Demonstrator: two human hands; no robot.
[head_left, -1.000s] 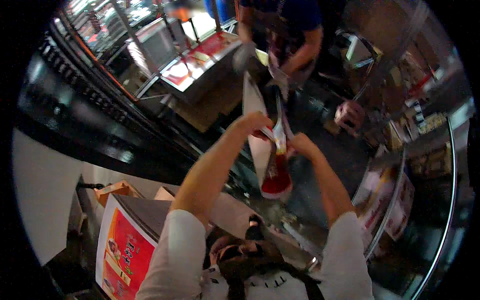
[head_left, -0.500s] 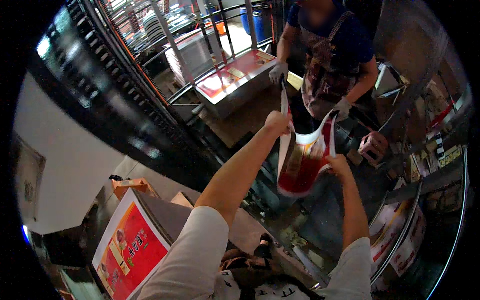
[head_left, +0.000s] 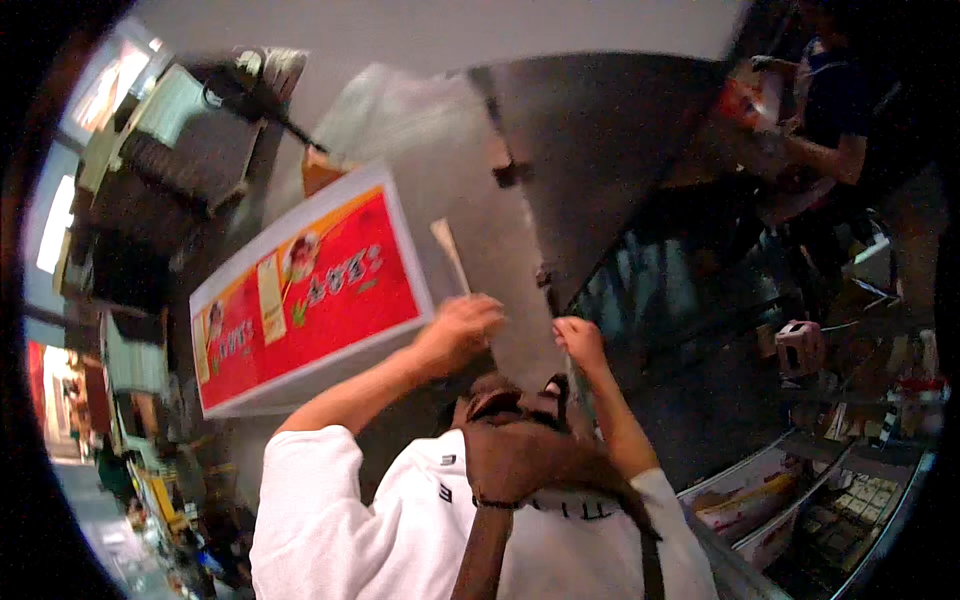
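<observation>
My left hand (head_left: 465,325) is beside the right corner of a stack of printed sheets (head_left: 345,275), its fingers loosely bent and apart, with nothing visible in them. The stack's top sheet is red with a white border and a yellow-orange band. My right hand (head_left: 582,342) hovers to the right of it, fingers curled in, no held thing visible. Both hands are somewhat smeared by motion. At the upper right a co-worker (head_left: 835,125) stands in the dark, near a blurred red and white printed sheet (head_left: 742,105).
A pale narrow strip (head_left: 450,250) lies beyond my left hand. An orange piece (head_left: 322,172) stands behind the stack. At right are a pink crate (head_left: 800,348) and a metal-railed bin (head_left: 745,505) holding printed sheets. Dark machinery (head_left: 610,130) spans the upper middle.
My view has swung left toward the stack. Both hands have let go of the red and white sheet, now near the co-worker, and drawn back closer to my body.
</observation>
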